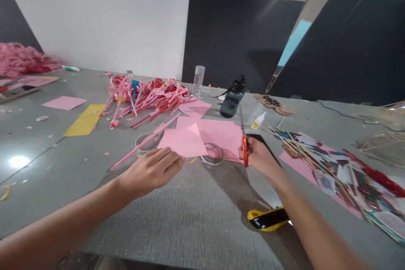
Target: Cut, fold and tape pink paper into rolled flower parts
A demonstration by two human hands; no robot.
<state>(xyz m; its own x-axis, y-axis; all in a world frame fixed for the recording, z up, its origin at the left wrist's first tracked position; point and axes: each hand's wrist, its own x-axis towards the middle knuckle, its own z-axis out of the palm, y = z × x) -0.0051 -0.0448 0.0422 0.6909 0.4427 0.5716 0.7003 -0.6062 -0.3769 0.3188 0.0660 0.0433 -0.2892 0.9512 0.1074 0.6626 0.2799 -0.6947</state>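
My left hand (156,168) is closed on the lower edge of a pink paper sheet (182,141), which it holds up over the table. In my right hand (258,154) are red-handled scissors (244,150), their blades pointing up and away from the paper. Behind the held sheet lie more pink sheets (221,133). Two rolls of tape sit close by, one roll (212,154) under the sheet's right corner and another roll (147,141) to its left. A thin pink paper strip (142,143) slants beside the left roll.
A yellow box cutter (267,219) lies below my right forearm. Pink paper flowers (152,97), a clear bottle (198,81), a dark bottle (233,98) and a glue bottle (258,121) stand or lie farther back. Sticks and scraps (332,164) spread at the right.
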